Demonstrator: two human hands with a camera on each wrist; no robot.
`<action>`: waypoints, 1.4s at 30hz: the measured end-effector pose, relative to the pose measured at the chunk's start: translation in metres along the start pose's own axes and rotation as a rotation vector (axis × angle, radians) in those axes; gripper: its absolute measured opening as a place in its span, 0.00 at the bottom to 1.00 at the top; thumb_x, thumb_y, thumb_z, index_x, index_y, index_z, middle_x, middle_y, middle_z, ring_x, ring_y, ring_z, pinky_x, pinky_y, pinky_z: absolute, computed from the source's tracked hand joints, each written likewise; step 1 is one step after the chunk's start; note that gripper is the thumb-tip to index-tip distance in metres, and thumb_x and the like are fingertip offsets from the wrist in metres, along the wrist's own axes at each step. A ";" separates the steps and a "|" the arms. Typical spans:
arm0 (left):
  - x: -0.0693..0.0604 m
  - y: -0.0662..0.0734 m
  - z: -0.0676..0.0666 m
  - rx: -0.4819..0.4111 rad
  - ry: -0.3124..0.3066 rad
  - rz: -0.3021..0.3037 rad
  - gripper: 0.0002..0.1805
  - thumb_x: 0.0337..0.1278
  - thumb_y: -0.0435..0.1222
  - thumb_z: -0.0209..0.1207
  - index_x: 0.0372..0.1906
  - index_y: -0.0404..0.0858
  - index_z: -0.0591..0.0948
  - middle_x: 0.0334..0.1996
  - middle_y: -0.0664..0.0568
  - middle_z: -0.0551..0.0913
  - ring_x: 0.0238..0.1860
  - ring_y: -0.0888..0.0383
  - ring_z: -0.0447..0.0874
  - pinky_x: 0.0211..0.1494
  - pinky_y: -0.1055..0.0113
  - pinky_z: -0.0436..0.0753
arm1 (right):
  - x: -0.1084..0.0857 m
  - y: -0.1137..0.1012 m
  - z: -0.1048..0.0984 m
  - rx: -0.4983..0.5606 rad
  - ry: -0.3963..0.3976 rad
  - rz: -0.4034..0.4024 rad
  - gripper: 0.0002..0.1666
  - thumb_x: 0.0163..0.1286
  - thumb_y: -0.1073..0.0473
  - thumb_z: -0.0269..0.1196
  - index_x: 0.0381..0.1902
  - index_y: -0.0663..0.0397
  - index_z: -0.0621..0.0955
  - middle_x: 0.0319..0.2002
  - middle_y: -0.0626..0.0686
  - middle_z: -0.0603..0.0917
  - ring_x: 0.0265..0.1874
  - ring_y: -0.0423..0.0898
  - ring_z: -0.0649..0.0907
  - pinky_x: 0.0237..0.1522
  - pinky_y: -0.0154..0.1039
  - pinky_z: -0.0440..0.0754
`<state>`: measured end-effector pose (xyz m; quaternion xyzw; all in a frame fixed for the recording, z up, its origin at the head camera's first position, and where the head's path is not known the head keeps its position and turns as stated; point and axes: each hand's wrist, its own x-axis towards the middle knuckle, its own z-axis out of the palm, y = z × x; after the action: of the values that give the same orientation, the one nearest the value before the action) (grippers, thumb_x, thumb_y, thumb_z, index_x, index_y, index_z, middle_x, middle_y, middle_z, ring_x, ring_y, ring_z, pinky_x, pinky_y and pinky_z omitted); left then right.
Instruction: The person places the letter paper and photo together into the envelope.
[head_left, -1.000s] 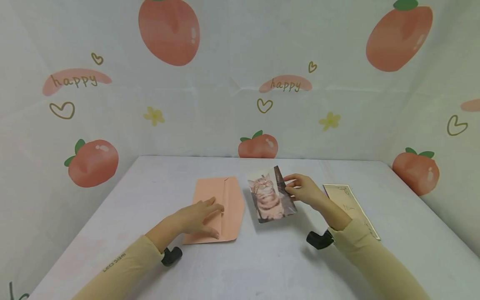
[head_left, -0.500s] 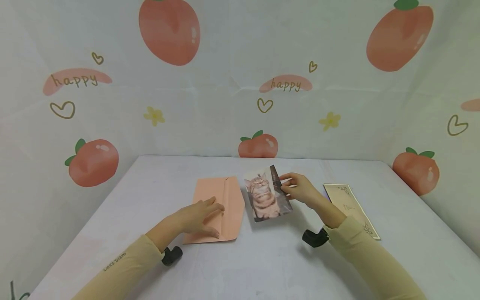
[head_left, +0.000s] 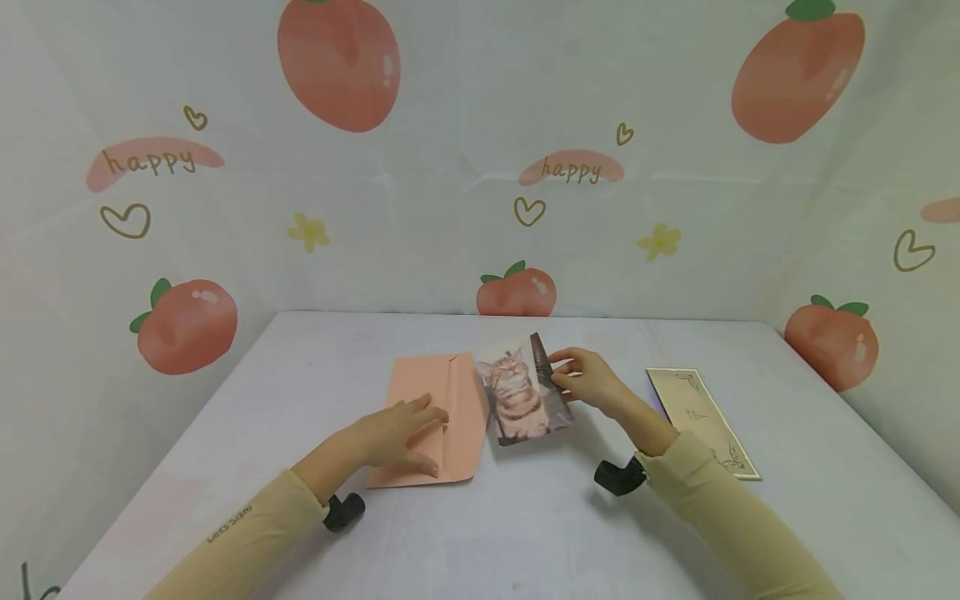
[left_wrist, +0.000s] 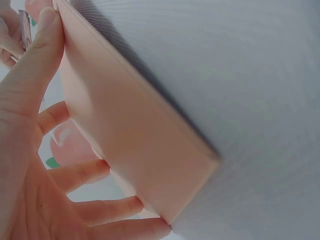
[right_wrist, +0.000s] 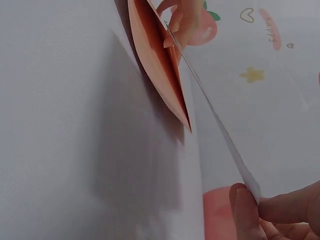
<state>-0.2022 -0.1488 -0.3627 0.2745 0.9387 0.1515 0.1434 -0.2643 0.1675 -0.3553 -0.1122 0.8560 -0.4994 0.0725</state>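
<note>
Pinching a cat-picture card (head_left: pixel 517 400) by its right edge, the right hand (head_left: pixel 596 382) holds it tilted above the surface (head_left: pixel 525 525), the card's left edge just overlapping the peach envelope (head_left: pixel 463 425) in the head view. On that envelope, gaping along one edge, the left hand (head_left: pixel 392 432) rests, fingers spread. A wide strip of surface runs from the envelope to a cream card (head_left: pixel 703 423) lying flat at right
</note>
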 end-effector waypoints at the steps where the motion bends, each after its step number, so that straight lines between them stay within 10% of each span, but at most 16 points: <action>1: 0.002 -0.005 0.004 0.013 0.010 0.019 0.42 0.45 0.65 0.58 0.63 0.48 0.66 0.71 0.33 0.54 0.64 0.23 0.57 0.53 0.31 0.69 | 0.000 0.000 0.001 0.005 -0.003 -0.002 0.20 0.66 0.70 0.55 0.55 0.71 0.71 0.35 0.61 0.81 0.27 0.38 0.78 0.33 0.39 0.84; 42: 0.002 -0.001 0.001 0.041 0.005 0.000 0.39 0.45 0.59 0.62 0.62 0.47 0.67 0.70 0.32 0.55 0.64 0.25 0.59 0.53 0.34 0.71 | 0.013 0.000 0.030 0.019 -0.036 0.023 0.19 0.66 0.69 0.55 0.55 0.69 0.72 0.35 0.60 0.81 0.27 0.38 0.77 0.31 0.38 0.84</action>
<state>-0.2039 -0.1481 -0.3639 0.2772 0.9419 0.1330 0.1355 -0.2697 0.1390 -0.3701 -0.1106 0.8510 -0.5045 0.0949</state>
